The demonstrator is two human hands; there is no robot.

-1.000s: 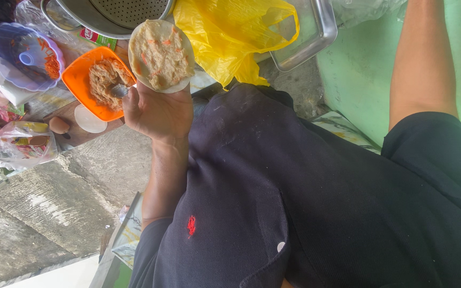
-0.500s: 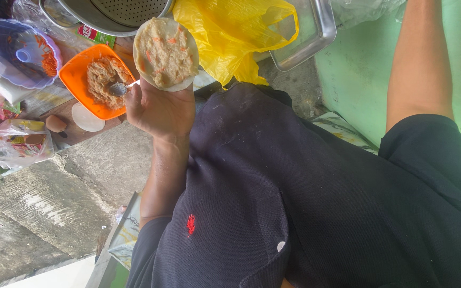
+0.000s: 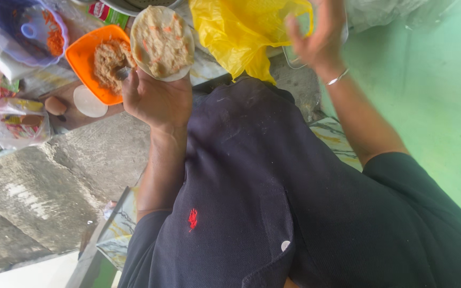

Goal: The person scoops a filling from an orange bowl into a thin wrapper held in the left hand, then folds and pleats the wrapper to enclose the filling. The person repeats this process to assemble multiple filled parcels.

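Two hands reach out from a dark shirt (image 3: 252,176), seen from above. The left hand (image 3: 156,98) is cupped under a wrapper (image 3: 162,42), a round pale disc spread with pale filling flecked with orange, and grasps it from below so that it sits raised above the bowl's right edge. The right hand (image 3: 316,37) is released, fingers spread and holding nothing, in front of a yellow bag (image 3: 241,32); a thin bracelet (image 3: 338,77) circles its wrist. Just left of the wrapper stands an orange bowl (image 3: 81,58) of brownish filling, and a spoon (image 3: 121,72) lies over its rim beside the left thumb; whether the hand grips the spoon cannot be told. A white lid (image 3: 90,101) lies just below the bowl. Further left are a blue container (image 3: 28,32) and a clear bag of packets (image 3: 14,122). All rest on rough concrete (image 3: 54,176); green floor (image 3: 433,106) lies to the right.
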